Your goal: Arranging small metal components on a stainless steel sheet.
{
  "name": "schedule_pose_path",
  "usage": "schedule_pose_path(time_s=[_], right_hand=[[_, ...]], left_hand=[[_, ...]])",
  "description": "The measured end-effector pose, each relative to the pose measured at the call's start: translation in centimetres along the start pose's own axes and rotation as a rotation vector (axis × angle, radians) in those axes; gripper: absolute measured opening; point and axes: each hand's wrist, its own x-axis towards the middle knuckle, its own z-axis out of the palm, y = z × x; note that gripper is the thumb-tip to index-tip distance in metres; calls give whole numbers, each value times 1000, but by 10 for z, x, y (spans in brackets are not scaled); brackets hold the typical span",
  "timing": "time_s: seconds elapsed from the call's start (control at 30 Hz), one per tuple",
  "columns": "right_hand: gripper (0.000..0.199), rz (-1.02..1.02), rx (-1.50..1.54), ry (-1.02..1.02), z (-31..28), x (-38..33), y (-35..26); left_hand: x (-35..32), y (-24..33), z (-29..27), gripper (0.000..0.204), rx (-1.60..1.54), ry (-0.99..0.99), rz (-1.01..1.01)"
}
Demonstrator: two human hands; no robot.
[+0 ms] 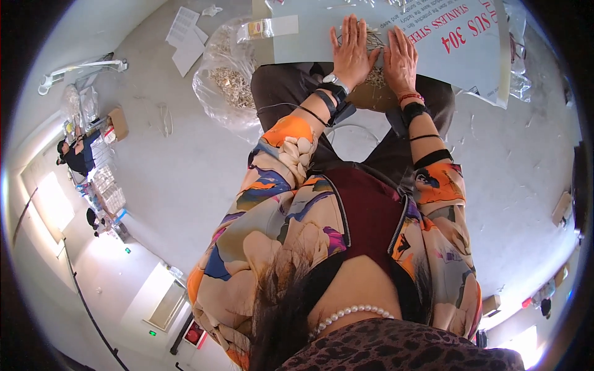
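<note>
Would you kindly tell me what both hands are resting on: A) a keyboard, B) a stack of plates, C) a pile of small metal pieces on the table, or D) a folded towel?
C: the left hand and right hand lie flat, side by side, on a pile of small metal pieces on the pale table.

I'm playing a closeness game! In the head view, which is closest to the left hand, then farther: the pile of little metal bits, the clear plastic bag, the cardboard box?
1. Pile of little metal bits: touching the left hand.
2. Clear plastic bag: on the floor, to its left.
3. Cardboard box: far left.
</note>
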Motion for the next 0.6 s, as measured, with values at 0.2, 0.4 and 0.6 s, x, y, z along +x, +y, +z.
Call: schedule_pose_path(time_s=[0.2,0.4,0.6], right_hand=[[46,-10,-2,5,1,0,-1],[45,-12,-1,13,-2,1,-1],[46,-32,-7,25,-2,4,-4]], left_hand=[[4,-4,1,94,51,-3,-21],[10,-4,1,96,18,12,-36],[-6,0,5,95,-45,-39,-72]])
